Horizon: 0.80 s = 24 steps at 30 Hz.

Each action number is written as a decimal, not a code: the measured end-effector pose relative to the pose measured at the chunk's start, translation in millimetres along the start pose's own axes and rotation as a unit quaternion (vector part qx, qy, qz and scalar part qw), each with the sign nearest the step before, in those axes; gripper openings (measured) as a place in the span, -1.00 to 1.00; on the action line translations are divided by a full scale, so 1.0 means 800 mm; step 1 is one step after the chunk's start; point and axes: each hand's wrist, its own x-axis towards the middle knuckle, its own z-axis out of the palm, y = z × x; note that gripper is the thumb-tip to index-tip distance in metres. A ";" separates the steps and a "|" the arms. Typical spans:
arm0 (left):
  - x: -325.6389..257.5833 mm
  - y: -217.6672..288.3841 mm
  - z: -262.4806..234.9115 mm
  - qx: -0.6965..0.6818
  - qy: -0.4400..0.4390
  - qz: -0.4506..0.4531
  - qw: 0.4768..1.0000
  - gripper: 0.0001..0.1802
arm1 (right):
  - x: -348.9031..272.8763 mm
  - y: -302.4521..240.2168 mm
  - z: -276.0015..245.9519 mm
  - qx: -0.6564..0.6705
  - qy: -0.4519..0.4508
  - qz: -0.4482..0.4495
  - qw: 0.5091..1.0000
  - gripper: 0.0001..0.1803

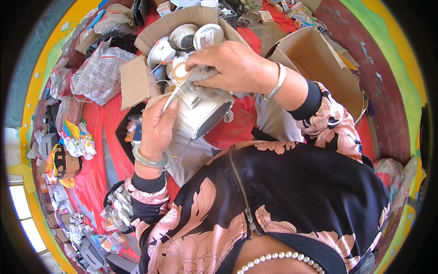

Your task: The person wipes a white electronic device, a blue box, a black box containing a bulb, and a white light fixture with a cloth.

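My left hand point(158, 125) grips the rim of a white round light fixture point(194, 119), which is tilted on its side in front of my body. A small metal spring point(196, 101) and a thin wire show on it. In my right hand point(237, 66) is a bunched grey cloth point(203, 86), pressed against the upper part of the fixture. The fingers of that hand are closed round the cloth. Just beyond stands an open cardboard box point(137, 82) with several similar light fixtures point(208, 36) in it, some white and some silvery inside.
To the right is another open cardboard box point(315, 57). A plaid woven bag point(100, 75) sits at the left. Red sheeting point(107, 137) covers the floor. Several small boxes point(93, 251) and a container of clear packets point(121, 205) lie at the lower left.
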 end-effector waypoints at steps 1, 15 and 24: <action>-0.002 -0.003 0.003 -0.040 0.018 0.000 0.999 -0.65 | -0.001 0.000 0.000 0.009 0.031 -0.008 0.999 -0.77; -0.032 -0.032 0.004 -0.362 0.240 0.016 0.901 -0.56 | -0.070 0.119 0.029 -0.243 -0.014 0.302 0.922 -0.74; -0.021 -0.023 0.034 -0.381 0.196 0.011 0.903 -0.60 | 0.037 -0.013 0.003 0.028 0.161 -0.264 0.950 -0.66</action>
